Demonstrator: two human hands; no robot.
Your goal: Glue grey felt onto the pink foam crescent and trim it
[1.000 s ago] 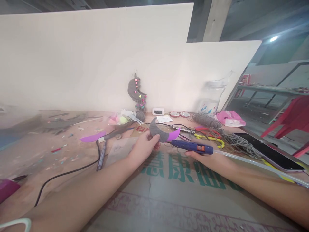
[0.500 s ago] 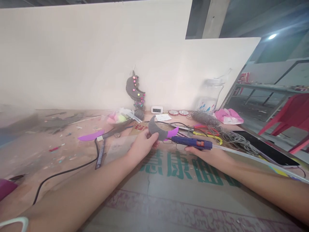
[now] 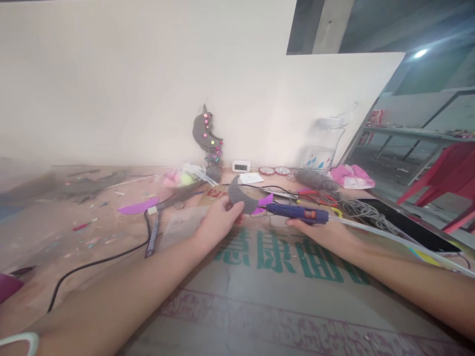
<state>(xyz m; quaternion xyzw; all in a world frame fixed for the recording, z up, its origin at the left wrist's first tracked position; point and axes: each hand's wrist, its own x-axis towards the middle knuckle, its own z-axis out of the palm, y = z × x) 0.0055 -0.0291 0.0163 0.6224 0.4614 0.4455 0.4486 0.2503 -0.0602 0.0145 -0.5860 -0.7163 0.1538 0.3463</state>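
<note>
Between the thumb and fingers of my left hand [image 3: 224,217] is a crescent moon [image 3: 241,197], mostly wrapped in grey yarn, with a bare purple tip at its right end. My right hand [image 3: 322,232] is closed around a dark blue hot glue gun [image 3: 297,211], its nozzle pointing left at the purple tip. Whether the nozzle touches the crescent I cannot tell. A long clear glue stick [image 3: 389,237] sticks out of the gun's back end. A thin strand of yarn hangs below the crescent.
A finished grey crescent [image 3: 204,131] with pompoms leans against the white board. A purple piece [image 3: 139,205], a pen [image 3: 153,235] and a black cable [image 3: 100,259] lie left. Behind stands a small clock [image 3: 241,166]; grey yarn [image 3: 315,180], a bottle [image 3: 323,143] and a phone [image 3: 411,227] are right.
The glue gun has shifted slightly right and tilted a little, and more of the crescent's purple end shows beneath the nozzle. My left hand keeps its hold. The camera view has moved slightly.
</note>
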